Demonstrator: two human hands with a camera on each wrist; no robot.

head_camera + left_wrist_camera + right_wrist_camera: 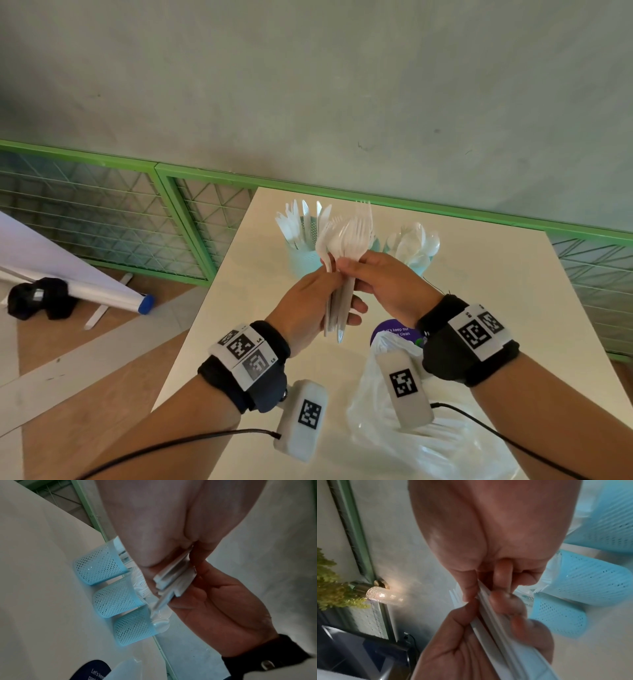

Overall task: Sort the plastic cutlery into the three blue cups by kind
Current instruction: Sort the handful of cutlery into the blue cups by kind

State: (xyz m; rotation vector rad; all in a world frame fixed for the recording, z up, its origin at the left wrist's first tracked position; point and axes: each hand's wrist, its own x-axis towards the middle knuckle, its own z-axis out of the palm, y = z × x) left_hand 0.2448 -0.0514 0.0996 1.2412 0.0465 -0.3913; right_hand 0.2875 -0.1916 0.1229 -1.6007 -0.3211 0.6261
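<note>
I hold a bundle of white plastic cutlery (346, 240), mostly forks, upright above the white table (260, 274). My left hand (337, 303) grips the handles low down. My right hand (347, 266) pinches the bundle just under the fork heads. Three blue mesh cups stand in a row behind it. The left cup (301, 250) holds knives, the right cup (416, 255) holds spoons, and the middle cup (376, 244) is mostly hidden by the bundle. In the left wrist view the cups (115, 599) lie beside the handle ends (173, 580). In the right wrist view the handles (496, 616) run between both hands.
A crumpled clear plastic bag (421, 442) lies on the table near me, partly over a round purple sticker (394, 334). A green mesh fence (191, 212) runs behind the table. On the floor to the left lie a rolled white banner (102, 294) and a black cloth (41, 301).
</note>
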